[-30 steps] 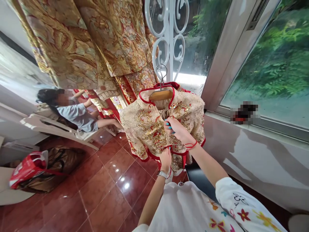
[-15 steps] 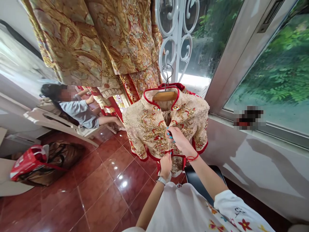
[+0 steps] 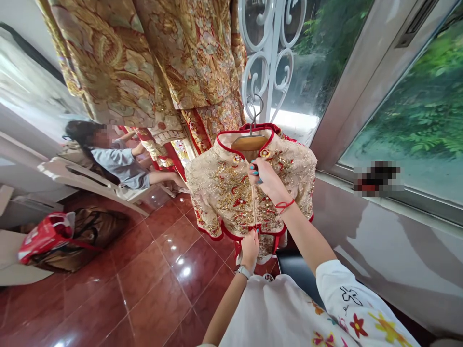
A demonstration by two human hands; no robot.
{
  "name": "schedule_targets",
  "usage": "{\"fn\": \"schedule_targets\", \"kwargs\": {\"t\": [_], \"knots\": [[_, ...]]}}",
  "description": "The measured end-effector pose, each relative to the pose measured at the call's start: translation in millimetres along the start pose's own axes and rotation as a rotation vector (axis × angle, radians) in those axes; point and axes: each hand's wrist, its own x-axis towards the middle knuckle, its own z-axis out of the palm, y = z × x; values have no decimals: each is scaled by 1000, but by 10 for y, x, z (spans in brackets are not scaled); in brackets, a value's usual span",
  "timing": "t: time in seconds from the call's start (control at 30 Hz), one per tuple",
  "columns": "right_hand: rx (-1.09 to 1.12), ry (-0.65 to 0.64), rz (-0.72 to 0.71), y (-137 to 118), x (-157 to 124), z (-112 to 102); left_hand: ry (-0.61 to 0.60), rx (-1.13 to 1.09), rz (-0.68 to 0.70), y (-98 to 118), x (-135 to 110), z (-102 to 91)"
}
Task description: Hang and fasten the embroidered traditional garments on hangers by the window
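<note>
A cream jacket (image 3: 224,193) with gold and red embroidery and red trim hangs on a wooden hanger (image 3: 249,141) hooked on a white scrolled metal grille (image 3: 273,58). My right hand (image 3: 263,177) pinches the jacket's front opening near the chest, just below the collar. My left hand (image 3: 249,246), with a watch on the wrist, grips the red-trimmed bottom hem at the centre. The front looks closed from the hem up to my right hand.
Large gold embroidered garments (image 3: 144,62) hang at the upper left. Another person (image 3: 115,161) sits at the left on a white chair (image 3: 79,178). A red bag (image 3: 43,236) lies on brown fabric on the red tiled floor (image 3: 152,289). A window sill (image 3: 394,202) runs along the right.
My right hand has risen along the jacket's front from near the waist to the chest. My left hand has stayed on the hem. The camera view shifted slightly.
</note>
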Motion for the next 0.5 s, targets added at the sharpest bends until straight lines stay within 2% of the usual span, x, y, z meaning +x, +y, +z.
{"fn": "schedule_targets", "kwargs": {"t": [0.17,0.27,0.33,0.4,0.47,0.5], "knots": [[-21,-63,-76,-143,51,55,-11,-46,-18,47,-20,-4],[-111,-90,-153,-92,2,-50,-22,-96,-12,30,-55,-27],[-167,-123,-207,89,-76,-321,-39,-133,14,-83,-107,-54],[-170,-90,-214,422,-171,-778,2,-296,-44,-296,-153,-88],[-109,111,-153,877,-242,-1332,92,-579,-262,-573,-134,-129],[-96,267,-123,1124,-255,-1597,131,-708,-393,-712,-82,-153]]}}
